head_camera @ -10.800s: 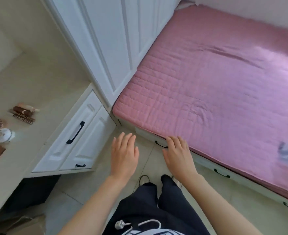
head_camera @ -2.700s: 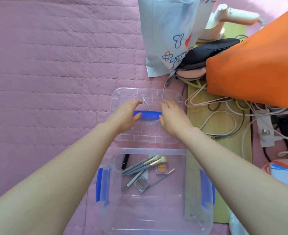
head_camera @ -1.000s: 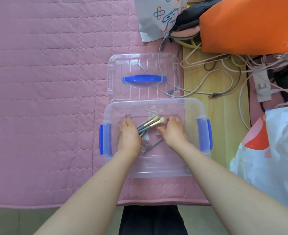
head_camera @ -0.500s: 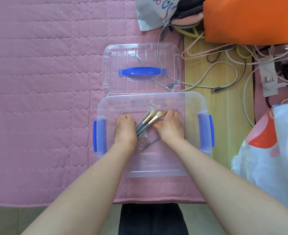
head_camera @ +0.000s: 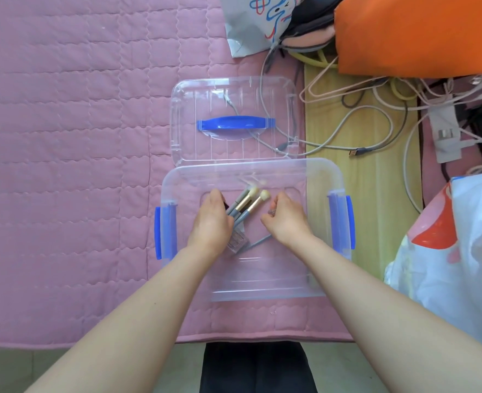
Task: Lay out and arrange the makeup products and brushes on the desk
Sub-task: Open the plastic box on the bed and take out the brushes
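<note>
A clear plastic box [head_camera: 316,180] with blue latches sits on the pink bed cover, and both my hands are inside it. My left hand [head_camera: 211,222] grips the grey handles of the makeup brushes [head_camera: 248,199], whose pale heads point away from me; a dark tube shows at its fingertips. My right hand [head_camera: 286,219] curls its fingers over a small makeup item that is mostly hidden. Between my hands a small clear case [head_camera: 237,241] and a thin grey brush [head_camera: 258,241] lie on the box floor.
The box's clear lid [head_camera: 234,95] with a blue handle lies flat just behind the box. To the right are a wooden board with tangled cables [head_camera: 347,131], an orange bag [head_camera: 418,32] and white plastic bags [head_camera: 460,251]. The bed edge and floor are below.
After the lid was set down behind the box, both hands went into the box. Over the last second they have stayed there and closed tighter round the brushes and the small item.
</note>
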The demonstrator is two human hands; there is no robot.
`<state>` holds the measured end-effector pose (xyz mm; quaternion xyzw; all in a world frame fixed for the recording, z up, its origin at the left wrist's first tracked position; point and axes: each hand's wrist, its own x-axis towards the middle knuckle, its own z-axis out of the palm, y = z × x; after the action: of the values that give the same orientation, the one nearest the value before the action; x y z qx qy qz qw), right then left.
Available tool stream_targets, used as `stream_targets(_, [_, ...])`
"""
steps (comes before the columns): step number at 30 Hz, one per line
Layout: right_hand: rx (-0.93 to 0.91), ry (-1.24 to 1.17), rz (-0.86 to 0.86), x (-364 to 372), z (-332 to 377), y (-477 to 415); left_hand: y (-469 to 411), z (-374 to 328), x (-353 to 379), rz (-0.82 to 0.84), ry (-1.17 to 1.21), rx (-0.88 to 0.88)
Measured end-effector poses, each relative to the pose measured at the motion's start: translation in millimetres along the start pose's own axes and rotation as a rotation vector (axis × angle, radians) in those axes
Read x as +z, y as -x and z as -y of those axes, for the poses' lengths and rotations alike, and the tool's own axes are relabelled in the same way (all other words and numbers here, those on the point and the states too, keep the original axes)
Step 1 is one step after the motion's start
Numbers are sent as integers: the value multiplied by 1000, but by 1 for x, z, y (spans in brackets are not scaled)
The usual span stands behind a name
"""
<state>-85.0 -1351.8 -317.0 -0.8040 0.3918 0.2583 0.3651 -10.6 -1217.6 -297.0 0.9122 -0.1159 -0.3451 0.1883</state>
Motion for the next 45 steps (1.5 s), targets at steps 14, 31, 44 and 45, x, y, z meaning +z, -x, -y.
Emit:
stream_targets(14, [-9, -11, 50, 8, 7, 2, 0, 2, 12, -73, -216, 49])
stream_targets(31, [287, -50, -107, 29, 32, -11, -7, 12, 18, 4, -240, -58])
stream_targets(44, [328, -477, -78, 14, 27, -6, -5, 10, 8, 76, -23, -6])
stream_targets(45, [313, -490, -72, 13, 25, -5, -5, 9, 5, 75, 7, 8])
